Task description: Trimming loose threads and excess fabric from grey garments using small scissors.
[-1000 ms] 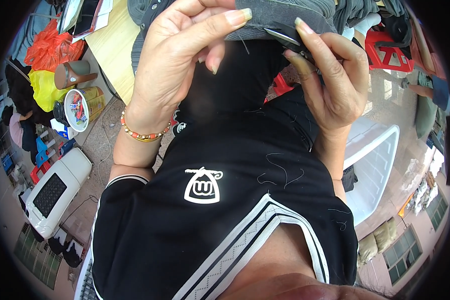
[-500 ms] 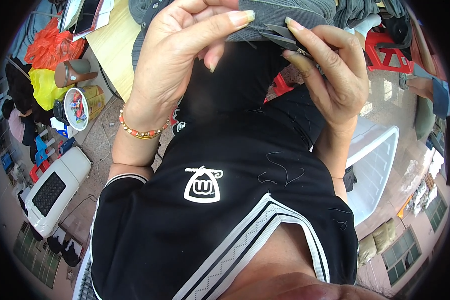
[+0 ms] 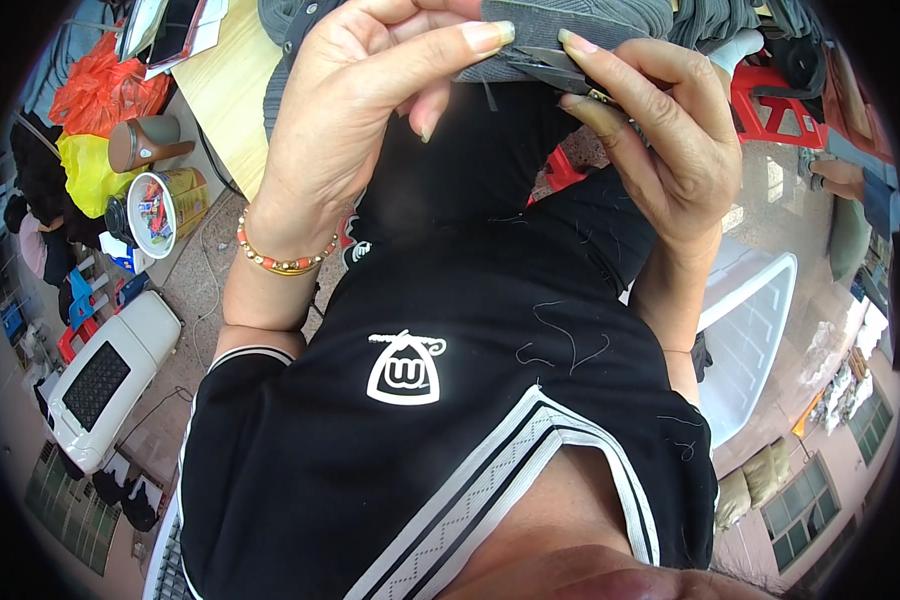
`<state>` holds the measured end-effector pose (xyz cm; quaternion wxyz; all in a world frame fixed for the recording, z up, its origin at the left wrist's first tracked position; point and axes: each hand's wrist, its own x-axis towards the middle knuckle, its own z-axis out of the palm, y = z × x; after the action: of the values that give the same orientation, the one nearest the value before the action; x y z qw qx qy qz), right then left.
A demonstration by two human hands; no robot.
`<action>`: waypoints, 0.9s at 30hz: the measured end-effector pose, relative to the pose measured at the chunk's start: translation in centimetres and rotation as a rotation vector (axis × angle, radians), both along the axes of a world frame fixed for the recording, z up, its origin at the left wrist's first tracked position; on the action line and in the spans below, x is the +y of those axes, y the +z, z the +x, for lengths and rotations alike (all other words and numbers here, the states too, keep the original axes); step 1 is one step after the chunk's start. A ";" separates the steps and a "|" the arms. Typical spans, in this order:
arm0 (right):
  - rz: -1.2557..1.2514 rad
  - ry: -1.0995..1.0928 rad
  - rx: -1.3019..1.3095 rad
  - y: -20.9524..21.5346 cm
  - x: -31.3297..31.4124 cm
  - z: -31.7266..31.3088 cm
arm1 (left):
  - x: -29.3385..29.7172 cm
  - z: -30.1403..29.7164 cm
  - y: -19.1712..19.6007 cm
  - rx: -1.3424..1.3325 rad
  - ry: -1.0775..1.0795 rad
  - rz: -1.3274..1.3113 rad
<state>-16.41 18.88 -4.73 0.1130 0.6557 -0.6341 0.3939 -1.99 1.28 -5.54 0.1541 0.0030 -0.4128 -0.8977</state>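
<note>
A grey corduroy garment lies across the top, its edge pinched by my left hand between thumb and fingers; the fingertips behind the cloth are partly hidden. My right hand is closed on small dark thread snips, thumb and forefinger on either side of them. The snips' blades are slightly parted and point left, at the garment's lower edge close to my left thumb. A short dark thread end hangs from that edge, left of the blade tips.
At left, a wooden tabletop stands near a red plastic bag, a brown-lidded cup and a tub of small wrapped items. Right of me are a translucent bin and a red stool. Folded grey garments lie beyond.
My right hand has shifted the snips slightly left, bringing the blades closer to my left thumb and the garment's edge. The left hand stays nearly still; the hanging thread end shows more.
</note>
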 end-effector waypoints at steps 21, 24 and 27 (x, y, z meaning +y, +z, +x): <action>-0.060 0.015 -0.407 0.8 -0.2 0.8 | 0.2 0.8 1.2 -0.336 0.137 -0.312; 0.045 0.042 -0.653 -0.6 -0.3 0.3 | 1.4 0.7 1.8 -0.160 0.134 -0.358; 0.152 0.071 -0.497 0.7 1.0 -1.3 | 0.1 -0.2 2.2 -0.003 0.137 -0.914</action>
<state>-17.68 19.91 -4.07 -0.1098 0.5675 -0.6467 0.4977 -2.15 1.41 -3.31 0.1977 -0.0367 -0.7655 -0.6112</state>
